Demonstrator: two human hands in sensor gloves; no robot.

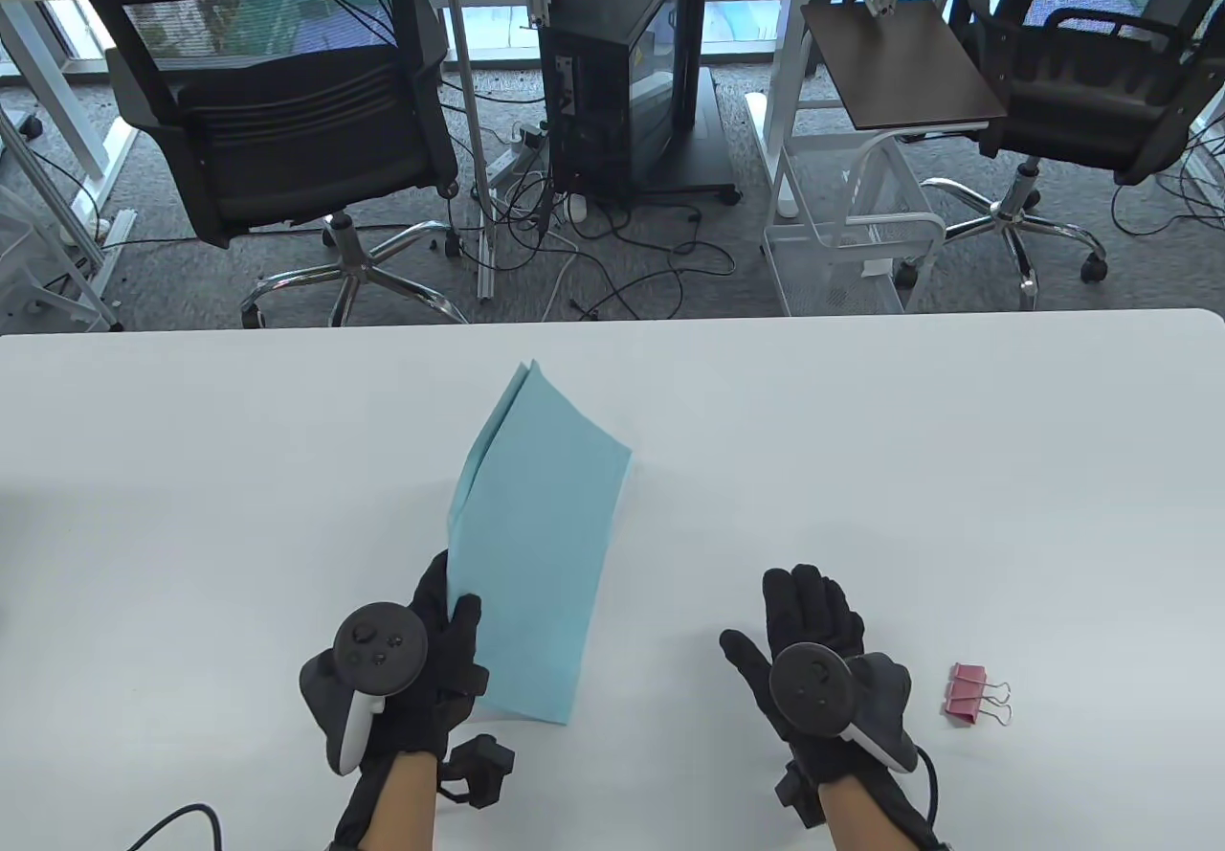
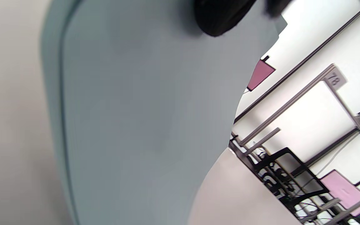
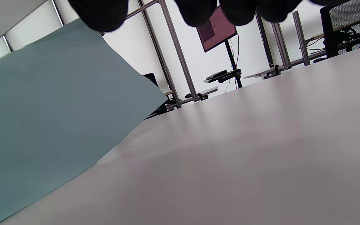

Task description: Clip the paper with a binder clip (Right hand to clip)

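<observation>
The left hand [image 1: 407, 669] gripped the light-blue paper [image 1: 536, 564] by its near left edge, the sheet lifted toward twelve o'clock. The right hand [image 1: 813, 660] hovered open and empty, the pink binder clip [image 1: 974, 693] on the bench [image 1: 957, 468] at its three o'clock.

the table view is bright and evenly lit, with daylight coming through the windows at the top. the white desk [image 1: 861, 430] shows only soft, faint shadows beside the blue paper [image 1: 536, 554] and under the hands. straight lines bow slightly toward the edges. the left wrist view is smeared and out of focus, the paper [image 2: 142, 125] a grey-blue blur. the right wrist view is backlit: blown-out white behind, fingers [image 3: 98, 12] near-black, desk [image 3: 245, 156] dull.
</observation>
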